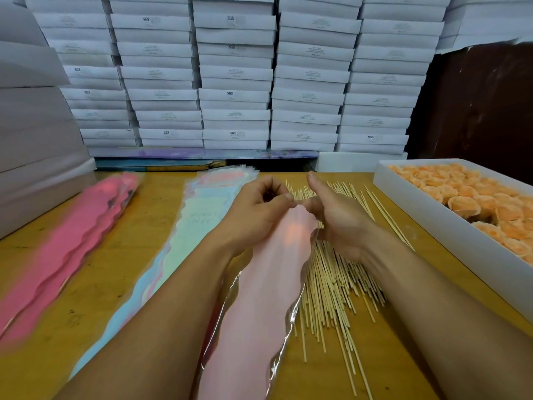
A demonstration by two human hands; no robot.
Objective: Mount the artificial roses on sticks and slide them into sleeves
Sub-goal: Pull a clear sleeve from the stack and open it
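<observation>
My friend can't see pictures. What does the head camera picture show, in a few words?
Two hands, left hand and right hand, hold the top of a pale pink sleeve over a wooden table. Loose sticks lie beside it, a white tray of orange roses sits on the right, more sleeves lie left, and white boxes are stacked behind.

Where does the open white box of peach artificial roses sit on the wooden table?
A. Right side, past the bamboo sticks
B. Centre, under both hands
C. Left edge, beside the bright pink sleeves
A: the open white box of peach artificial roses lies along the right side, beyond the loose bamboo sticks.
</observation>
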